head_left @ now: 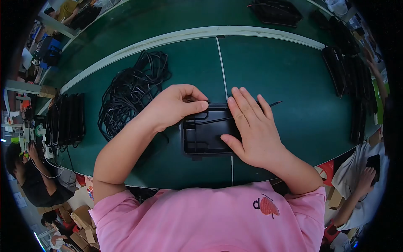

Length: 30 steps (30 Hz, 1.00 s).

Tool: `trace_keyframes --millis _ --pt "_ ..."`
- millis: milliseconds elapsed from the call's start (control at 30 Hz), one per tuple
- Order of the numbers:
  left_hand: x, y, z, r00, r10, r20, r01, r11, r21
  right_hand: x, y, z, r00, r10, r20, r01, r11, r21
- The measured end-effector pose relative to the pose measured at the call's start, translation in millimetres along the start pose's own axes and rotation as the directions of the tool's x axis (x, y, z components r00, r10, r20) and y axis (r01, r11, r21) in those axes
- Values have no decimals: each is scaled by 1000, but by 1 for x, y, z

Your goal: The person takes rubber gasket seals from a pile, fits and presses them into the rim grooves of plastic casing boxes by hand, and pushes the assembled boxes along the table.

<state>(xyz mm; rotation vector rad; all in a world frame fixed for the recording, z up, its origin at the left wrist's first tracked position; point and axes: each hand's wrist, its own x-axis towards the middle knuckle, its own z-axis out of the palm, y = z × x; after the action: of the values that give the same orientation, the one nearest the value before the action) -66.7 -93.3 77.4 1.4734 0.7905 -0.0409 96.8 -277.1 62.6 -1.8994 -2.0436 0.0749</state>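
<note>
The person's shirt (201, 222) is pink and short-sleeved, with a red print (268, 206), perhaps a heart or leaf, beside a dark letter (256, 204).

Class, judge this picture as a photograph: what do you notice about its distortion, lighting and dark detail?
Head view: strong wide-angle distortion, the white rail bowed into an arc, corners black; head view: no strong glare on the green table; head view: the black box and cable bundle are so dark that fine detail merges.
</note>
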Motion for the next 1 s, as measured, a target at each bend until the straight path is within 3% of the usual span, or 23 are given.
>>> trace_keyframes --millis 100,133,200,267,300,433,500,533,567,633,700,767,833,867,933,967,1000 --pt "-2 -2 1 997 49 -58 -45 997 63 1 -1 -3 1000 5 12 -6 999 42" --pt "-1 -2 -1 999 26 -33 -26 1000 6 1 2 -4 1000 2 9 -2 999 38" --pt "-3 0 -5 1000 15 -4 -15 999 -47 -1 14 -9 999 12 -44 4 935 356" --pt "-7 0 -12 999 53 -2 -53 982 -183 -6 26 -18 980 150 -133 -58 849 526" --pt "-9 -2 -15 997 74 9 -72 987 -141 -8 35 -22 969 186 -161 -69 836 545" --pt "-8 -10 -14 997 69 20 -66 989 -134 -16 43 -23 962 242 -128 -137 829 543" --pt "-11 -12 -11 995 90 -46 -95 990 -107 -15 32 -16 978 135 -160 -75 940 333" --pt "-11 -14 -9 995 86 -43 -90 990 -110 -13 25 -13 990 108 -87 -89 976 197" --pt "-11 -17 -8 990 120 -79 -128 986 -105 -13 22 -12 991 110 -81 -92 976 200" --pt "-12 -26 -6 982 148 -117 -160 982 -101 -14 17 -9 997 70 38 -68 996 -54" --pt "-9 -35 -6 952 242 -190 -229 970 88 -12 19 -7 998 64 17 -62 996 -71" --pt "-15 -30 -3 943 268 -199 -249 962 116 -13 28 -3 999 34 -23 -31 992 120" --pt "-21 -22 0 866 429 -259 -298 856 422 -16 35 -10 995 39 -95 -30 995 93" --pt "-24 -18 3 865 429 -261 -299 857 419 -18 36 -13 987 49 -155 -37 996 78" --pt "-28 -6 15 570 820 -54 -447 364 817 -17 31 -21 982 -10 -189 8 1000 -11" --pt "-30 -2 27 533 846 15 -490 294 821 -17 28 -19 980 -31 -198 39 999 35" --pt "-32 2 39 566 821 74 -520 286 805 -16 24 -18 977 -49 -210 68 994 82"
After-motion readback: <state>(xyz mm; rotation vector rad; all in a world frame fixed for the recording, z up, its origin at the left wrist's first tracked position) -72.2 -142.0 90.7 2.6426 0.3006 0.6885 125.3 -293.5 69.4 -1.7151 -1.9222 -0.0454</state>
